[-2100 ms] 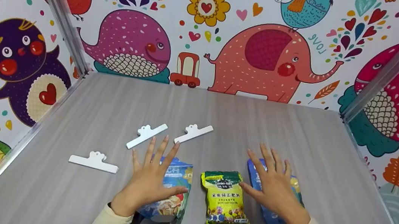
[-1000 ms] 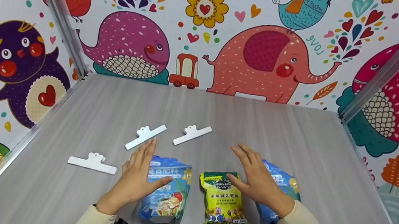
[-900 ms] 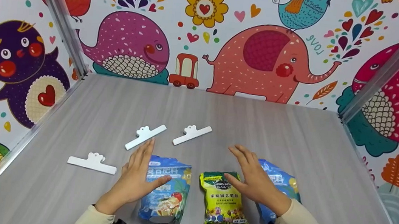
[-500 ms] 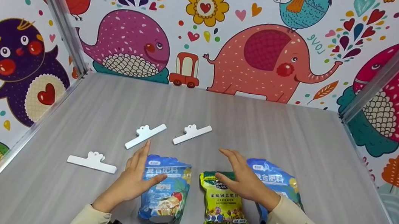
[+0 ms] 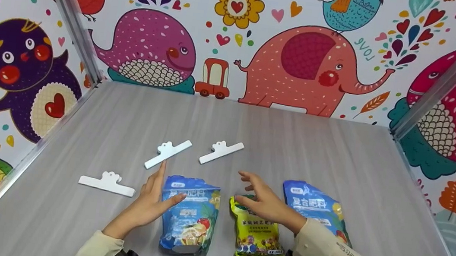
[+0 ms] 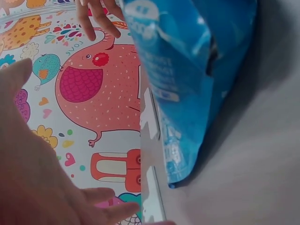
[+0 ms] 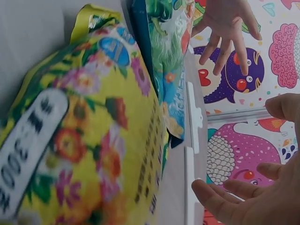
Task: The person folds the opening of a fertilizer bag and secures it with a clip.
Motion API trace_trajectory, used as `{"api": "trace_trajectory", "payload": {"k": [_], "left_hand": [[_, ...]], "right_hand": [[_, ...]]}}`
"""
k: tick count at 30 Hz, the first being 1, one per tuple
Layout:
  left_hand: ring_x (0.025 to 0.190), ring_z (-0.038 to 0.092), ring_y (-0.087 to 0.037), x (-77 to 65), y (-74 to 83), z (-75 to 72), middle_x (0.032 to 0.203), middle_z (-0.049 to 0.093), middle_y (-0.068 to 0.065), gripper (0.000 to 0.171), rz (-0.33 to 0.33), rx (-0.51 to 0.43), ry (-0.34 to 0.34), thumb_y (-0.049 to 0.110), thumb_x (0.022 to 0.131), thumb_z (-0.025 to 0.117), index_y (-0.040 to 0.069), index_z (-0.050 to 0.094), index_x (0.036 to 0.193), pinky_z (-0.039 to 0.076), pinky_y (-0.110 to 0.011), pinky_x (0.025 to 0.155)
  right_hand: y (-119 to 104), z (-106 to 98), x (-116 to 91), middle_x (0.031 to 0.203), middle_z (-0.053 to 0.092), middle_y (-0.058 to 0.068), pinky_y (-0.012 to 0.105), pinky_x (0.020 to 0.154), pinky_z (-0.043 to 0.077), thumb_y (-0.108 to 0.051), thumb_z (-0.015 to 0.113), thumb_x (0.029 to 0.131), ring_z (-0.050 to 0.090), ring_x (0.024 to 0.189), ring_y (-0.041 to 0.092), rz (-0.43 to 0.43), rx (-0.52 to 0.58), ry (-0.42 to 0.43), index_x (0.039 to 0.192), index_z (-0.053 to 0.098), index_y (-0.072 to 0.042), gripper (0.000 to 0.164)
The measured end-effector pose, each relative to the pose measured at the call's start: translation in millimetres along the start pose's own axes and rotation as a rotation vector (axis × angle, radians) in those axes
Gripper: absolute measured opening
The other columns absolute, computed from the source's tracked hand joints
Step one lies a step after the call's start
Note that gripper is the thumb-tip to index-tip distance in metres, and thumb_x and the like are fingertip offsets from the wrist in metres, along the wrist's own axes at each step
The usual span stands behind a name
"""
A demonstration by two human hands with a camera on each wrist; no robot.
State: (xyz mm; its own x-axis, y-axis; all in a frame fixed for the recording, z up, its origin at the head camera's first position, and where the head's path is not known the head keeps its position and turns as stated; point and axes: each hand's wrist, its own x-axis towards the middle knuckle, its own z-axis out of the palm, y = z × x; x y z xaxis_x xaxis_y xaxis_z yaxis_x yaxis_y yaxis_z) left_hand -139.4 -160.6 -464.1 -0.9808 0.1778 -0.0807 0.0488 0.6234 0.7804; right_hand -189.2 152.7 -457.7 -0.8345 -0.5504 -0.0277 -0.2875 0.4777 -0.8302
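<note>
From my distant place I see that both hands hold nothing. The left hand (image 5: 145, 206) is spread, its thumb away from the other fingers, and it hovers just beside the left blue bag (image 5: 189, 221), which lies to its right. The right hand (image 5: 268, 204) has loosely bent fingers and the thumb apart; it hovers over the top end of the yellow bag (image 5: 256, 236). The right blue bag (image 5: 310, 201) lies to the right of this hand, partly hidden by the sleeve (image 5: 338, 255). Ahead of the left hand is the middle clip (image 5: 168, 154) (whether a fingertip touches it, I cannot tell); the left clip (image 5: 108, 185) lies to its left, and the right clip (image 5: 222, 153) lies ahead, between both hands. I judge that the step in hand is only an approach, before any grip. The next move, in my opinion, calls for lowering the fingers and curling them round one bag or clip.
</note>
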Motion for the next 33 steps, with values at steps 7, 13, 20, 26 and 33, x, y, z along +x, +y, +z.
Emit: {"api": "trace_trajectory", "payload": {"k": [7,13,20,26,33], "left_hand": [[0.139,0.006,-0.063,2.1,-6.6,4.1,0.158,0.006,-0.034,0.104,-0.028,-0.020,0.002,0.053,0.093,0.060,0.006,-0.006,0.158,0.016,-0.078,0.102],[0.139,0.007,-0.062,4.2,-10.8,4.1,0.157,0.005,-0.038,0.104,-0.036,-0.072,0.008,0.050,0.094,0.061,0.003,-0.006,0.157,0.014,-0.077,0.104],[0.141,0.007,-0.060,6.5,-14.3,1.8,0.157,0.002,-0.037,0.102,-0.070,-0.123,0.000,0.049,0.095,0.059,0.002,-0.007,0.157,0.012,-0.076,0.105],[0.143,0.008,-0.056,8.1,-15.8,1.6,0.158,-0.003,-0.036,0.100,-0.085,-0.212,-0.012,0.044,0.097,0.058,-0.001,-0.009,0.156,0.013,-0.071,0.108],[0.140,0.016,-0.059,9.3,-17.3,2.0,0.152,0.006,-0.044,0.095,-0.141,-0.370,-0.052,0.039,0.099,0.054,0.000,-0.013,0.155,0.025,-0.073,0.104]], "right_hand": [[0,7,5,0.147,0.040,0.024,0.059,0.093,0.047,-0.030,0.060,0.100,0.049,0.125,0.042,0.056,0.065,-0.025,0.154,0.029,-0.008,0.066],[0,13,11,0.147,0.039,0.022,0.056,0.091,0.049,-0.029,0.058,0.100,0.050,0.125,0.041,0.116,0.151,-0.055,0.154,0.026,-0.008,0.066],[2,20,21,0.145,0.038,0.022,0.051,0.094,0.049,-0.028,0.056,0.101,0.054,0.120,0.038,0.189,0.269,-0.077,0.154,0.024,-0.004,0.066],[2,27,27,0.143,0.036,0.025,0.046,0.089,0.052,-0.026,0.056,0.102,0.054,0.117,0.039,0.222,0.381,-0.103,0.154,0.020,-0.001,0.068],[2,33,36,0.141,0.038,0.024,0.048,0.091,0.051,-0.025,0.055,0.101,0.053,0.114,0.036,0.301,0.511,-0.127,0.154,0.018,-0.001,0.069]]}}
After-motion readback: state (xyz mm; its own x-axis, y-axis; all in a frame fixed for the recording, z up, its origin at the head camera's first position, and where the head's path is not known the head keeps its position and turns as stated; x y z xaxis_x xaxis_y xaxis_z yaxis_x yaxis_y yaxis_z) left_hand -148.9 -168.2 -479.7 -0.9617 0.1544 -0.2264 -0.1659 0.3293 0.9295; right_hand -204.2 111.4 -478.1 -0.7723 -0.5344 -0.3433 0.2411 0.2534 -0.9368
